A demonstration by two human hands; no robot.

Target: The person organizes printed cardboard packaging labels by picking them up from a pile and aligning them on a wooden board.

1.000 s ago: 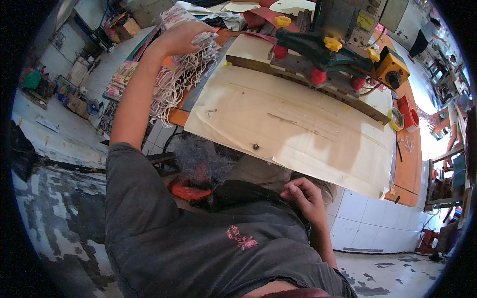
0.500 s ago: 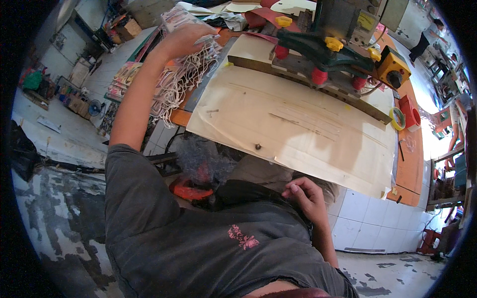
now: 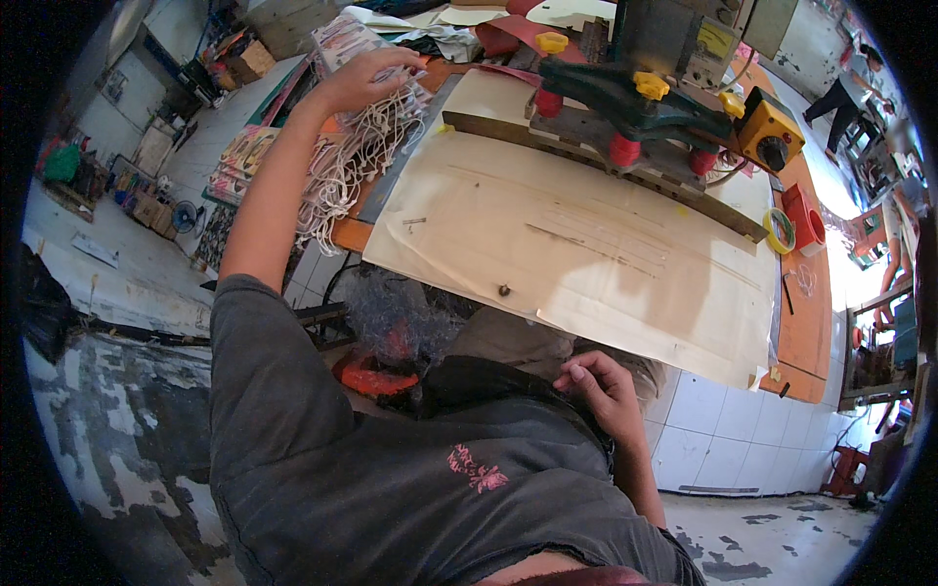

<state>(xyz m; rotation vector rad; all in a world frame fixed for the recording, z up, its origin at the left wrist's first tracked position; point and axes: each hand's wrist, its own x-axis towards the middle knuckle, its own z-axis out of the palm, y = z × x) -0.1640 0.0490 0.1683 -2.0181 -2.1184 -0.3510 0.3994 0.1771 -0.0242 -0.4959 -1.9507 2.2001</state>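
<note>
At the far left of the table, my left hand (image 3: 363, 82) reaches over a pile of flat printed bags (image 3: 337, 39) with white cord handles (image 3: 337, 190). Its fingers are slightly bent and apart, lying over the top of the pile; the palm side is hidden. My right hand (image 3: 604, 393) rests in my lap by the dark cloth, fingers curled in and thumb against them. Nothing shows in it. In front of me lies a cream-coloured sheet (image 3: 469, 225) with dark scratches and a small dark spot. A long metal bar (image 3: 606, 168) of a press crosses its far part.
The press (image 3: 635, 103) has a dark green frame, yellow knobs and red insulators. A yellow control box (image 3: 772, 129), tape rolls (image 3: 780, 231) and a red holder (image 3: 805, 221) stand at the right. Clear plastic (image 3: 396, 313) hangs below the table. Another person (image 3: 848, 93) stands far right.
My left hand has drawn back slightly toward the left over the bags, with its fingers more bent. My right hand stays in my lap. The far person has shifted slightly.
</note>
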